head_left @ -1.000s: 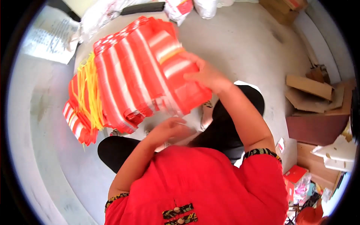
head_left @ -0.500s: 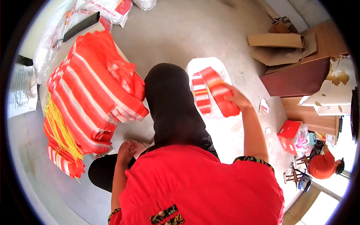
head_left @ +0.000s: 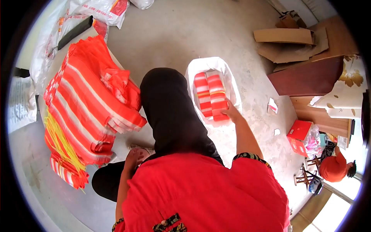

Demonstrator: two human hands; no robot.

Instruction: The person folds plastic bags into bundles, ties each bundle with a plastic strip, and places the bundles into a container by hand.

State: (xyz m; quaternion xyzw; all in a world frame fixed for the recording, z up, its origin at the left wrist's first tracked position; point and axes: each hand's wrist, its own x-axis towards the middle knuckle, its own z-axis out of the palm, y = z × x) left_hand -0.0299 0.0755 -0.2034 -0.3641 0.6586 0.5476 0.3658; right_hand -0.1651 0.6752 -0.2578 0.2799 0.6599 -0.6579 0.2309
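Note:
Inside a white sack (head_left: 234, 88) on the floor lie two folded red-and-white striped bundles side by side, each with a yellow band. My right hand (head_left: 232, 112) grips the lower end of the right bundle (head_left: 217, 91); the left bundle (head_left: 203, 94) rests beside it. My left hand (head_left: 135, 157) is near my left thigh, its fingers loosely curved, and whether they hold anything is unclear. A large stack of striped red-and-white bags (head_left: 83, 100) lies to the left, with yellow strips (head_left: 63, 147) across its lower side.
White printed bags (head_left: 98, 11) and a black bar (head_left: 75, 32) are at the upper left. Cardboard (head_left: 284, 36) sits at the right above a dark red panel (head_left: 305, 79). A red box (head_left: 299, 129) stands lower right, near another person (head_left: 333, 168) in orange.
Since a second ago, the striped bundle has travelled from the stack to the sack with my right hand and now lies inside it. My left hand has moved down near my thigh. The view has shifted right.

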